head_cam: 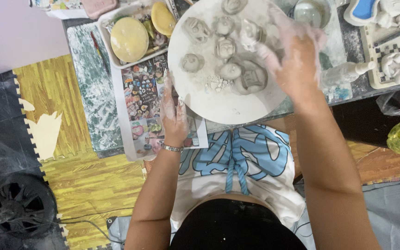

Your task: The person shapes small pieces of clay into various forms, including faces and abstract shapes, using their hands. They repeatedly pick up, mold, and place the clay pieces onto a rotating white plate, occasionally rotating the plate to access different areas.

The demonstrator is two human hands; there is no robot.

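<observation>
Resting on the near edge of the surface [348, 90], a round white board [218, 99] carries a cluster of small grey clay figures [225, 48]. The left hand [173, 113] is laid flat against the board's left rim, fingers extended, nothing gripped. The right hand [295, 62] is spread over the right side of the board, clay-smeared and blurred, so whether anything is pinched under it cannot be told.

A good part of the board overhangs the near edge above the lap; were it pushed or turned unevenly, it could be tipped and the soft figures slid off or squashed together. The figure beneath the right hand could be dented by the palm.

To the left, a printed picture sheet [142, 99] lies under the left wrist, with a white tray [112, 48] of yellow discs [129, 39] beyond it. At the far right, a chequered slab [390, 51] with white pieces and a clear bottle [346, 71] crowd the board's right side, leaving little room there.
</observation>
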